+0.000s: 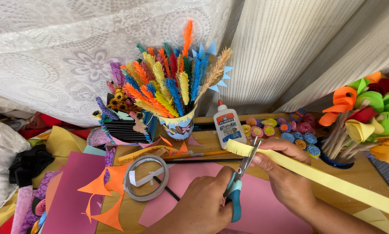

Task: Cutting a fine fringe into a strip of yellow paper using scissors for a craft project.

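While the left hand (203, 203) is gripping blue-handled scissors (240, 180), the right hand's (285, 169) fingers are pinching a long pale-yellow paper strip (324, 177), its end fringed with fine cuts.

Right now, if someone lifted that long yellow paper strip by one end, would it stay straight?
Probably not: the yellow paper strip looks thin and long, so it would likely droop. It seems very light. Its fringed end near the scissors could tear easily.

Long yellow paper strip (324, 177), w/ fine fringe cuts along its near-left end, runs diagonally from frame's lower right up to centre, held above pink sheet, w/ teal-handled scissors (240, 182) blades open across its fringed tip.
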